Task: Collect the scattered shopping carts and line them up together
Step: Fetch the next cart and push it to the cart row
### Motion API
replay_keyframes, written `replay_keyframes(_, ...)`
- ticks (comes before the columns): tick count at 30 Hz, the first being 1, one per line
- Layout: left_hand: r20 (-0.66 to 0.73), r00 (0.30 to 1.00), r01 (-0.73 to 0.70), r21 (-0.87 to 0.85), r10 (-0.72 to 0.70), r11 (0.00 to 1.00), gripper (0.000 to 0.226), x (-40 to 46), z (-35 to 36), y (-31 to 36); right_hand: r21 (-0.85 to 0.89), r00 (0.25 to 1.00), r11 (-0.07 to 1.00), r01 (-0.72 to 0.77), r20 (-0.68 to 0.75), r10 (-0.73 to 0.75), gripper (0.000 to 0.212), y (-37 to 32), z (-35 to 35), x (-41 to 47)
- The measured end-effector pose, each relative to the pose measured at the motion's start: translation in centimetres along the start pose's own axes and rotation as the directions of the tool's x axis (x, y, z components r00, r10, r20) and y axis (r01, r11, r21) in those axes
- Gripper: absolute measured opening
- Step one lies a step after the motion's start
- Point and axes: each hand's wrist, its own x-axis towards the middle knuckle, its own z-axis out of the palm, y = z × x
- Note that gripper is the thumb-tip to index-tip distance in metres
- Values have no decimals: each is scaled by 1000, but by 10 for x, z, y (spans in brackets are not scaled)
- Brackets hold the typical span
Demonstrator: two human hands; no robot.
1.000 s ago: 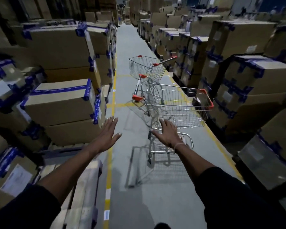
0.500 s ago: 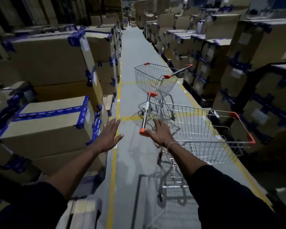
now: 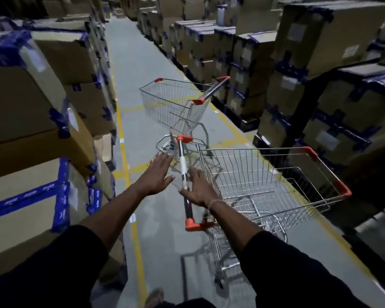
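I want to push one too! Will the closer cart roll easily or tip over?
The near cart probably rolls easily: it stands on small wheels on smooth floor. Its empty wire basket likely makes it light. Shoved sideways it might swerve.

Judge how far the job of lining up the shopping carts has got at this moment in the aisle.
Done: nothing is lined up yet; the far cart and the near cart stand apart at different angles. In hand: the left hand and right hand, fingers straight, reach for the near cart's handle without gripping it. Left: grasp it, turn the cart and nest the two.
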Motion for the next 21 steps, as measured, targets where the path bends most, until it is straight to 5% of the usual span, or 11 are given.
replay_keyframes(4, 88, 957, -282, 50, 277, 958, 77, 62, 5, -33, 4, 981, 981, -194, 0, 194, 97, -17, 25, 34)
replay_keyframes(7, 190, 889, -439, 94, 416, 894, 80, 96, 13, -48, 278, 893, 852, -443, 55, 446, 66, -38, 35, 36)
replay_keyframes(11, 298, 777, -604, 106, 554, 790, 66, 126, 19, -56, 352, 818, 762, -543, 14, 576, 26, -52, 36, 40)
replay_keyframes(17, 300, 622, -778, 134, 723, 613, 28, 152, 34, -54, 429, 689, 621, -656, 3, 725, 35, -46, 39, 12)
replay_keyframes(21, 313, 579, -809, 104, 753, 579, 29, 152, 42, -40, 356, 626, 574, -738, 42, 779, 36, -30, 29, -25)
